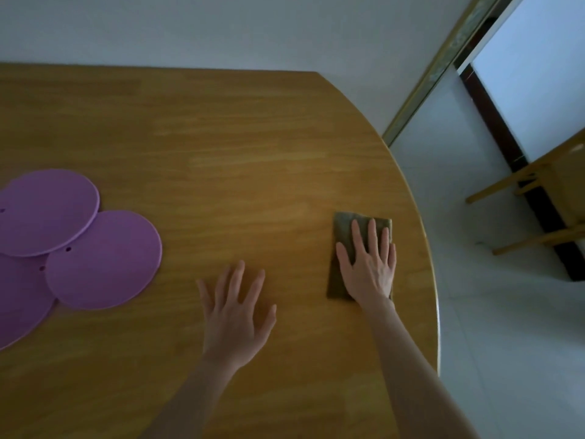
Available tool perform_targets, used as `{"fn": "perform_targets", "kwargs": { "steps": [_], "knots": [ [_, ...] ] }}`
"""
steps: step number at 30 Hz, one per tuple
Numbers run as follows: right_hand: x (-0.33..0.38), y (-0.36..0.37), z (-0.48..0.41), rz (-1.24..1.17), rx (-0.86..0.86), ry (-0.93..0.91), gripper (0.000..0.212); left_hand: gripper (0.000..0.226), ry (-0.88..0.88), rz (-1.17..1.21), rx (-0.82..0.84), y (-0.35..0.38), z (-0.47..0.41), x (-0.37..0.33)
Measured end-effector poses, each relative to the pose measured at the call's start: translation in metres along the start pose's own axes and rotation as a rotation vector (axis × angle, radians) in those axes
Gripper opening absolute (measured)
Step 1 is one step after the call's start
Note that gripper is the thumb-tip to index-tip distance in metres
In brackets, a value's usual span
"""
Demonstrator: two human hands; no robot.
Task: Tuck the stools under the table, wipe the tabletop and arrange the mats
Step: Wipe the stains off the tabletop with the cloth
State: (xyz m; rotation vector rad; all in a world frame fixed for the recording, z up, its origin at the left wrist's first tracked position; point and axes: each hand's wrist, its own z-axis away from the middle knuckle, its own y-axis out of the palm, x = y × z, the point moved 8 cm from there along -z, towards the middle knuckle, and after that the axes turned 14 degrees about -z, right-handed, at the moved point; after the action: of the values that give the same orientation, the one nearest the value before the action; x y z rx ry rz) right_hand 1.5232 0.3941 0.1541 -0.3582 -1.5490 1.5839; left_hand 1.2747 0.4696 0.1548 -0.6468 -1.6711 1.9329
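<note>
A wooden table (221, 147) with a curved right edge fills most of the view. My right hand (368, 264) lies flat, fingers straight, pressing a folded olive-green cloth (340, 248) onto the tabletop near the right edge. My left hand (237, 312) rests flat on the bare wood to the left of the cloth, fingers spread. Three round purple mats overlap at the left edge: one at the back (47, 210), one nearer the middle (107, 261), one at the front left (19, 305), partly cut off by the frame.
A wooden stool (544, 198) stands on the pale tiled floor to the right, away from the table. A white wall runs behind the table. A doorway with a gold-trimmed frame (437, 74) and a dark threshold lies at the upper right.
</note>
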Motion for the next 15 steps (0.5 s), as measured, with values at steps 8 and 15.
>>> {"fn": "perform_targets", "kwargs": {
  "steps": [8, 15],
  "knots": [
    [0.039, 0.025, 0.045, 0.014, 0.068, -0.134, 0.071, 0.069, -0.013, -0.021, 0.043, 0.006, 0.013, -0.006],
    [-0.014, 0.011, 0.084, -0.011, -0.008, 0.005, 0.073, 0.067, -0.003, 0.008, 0.054, 0.007, 0.013, -0.007]
  ]
}}
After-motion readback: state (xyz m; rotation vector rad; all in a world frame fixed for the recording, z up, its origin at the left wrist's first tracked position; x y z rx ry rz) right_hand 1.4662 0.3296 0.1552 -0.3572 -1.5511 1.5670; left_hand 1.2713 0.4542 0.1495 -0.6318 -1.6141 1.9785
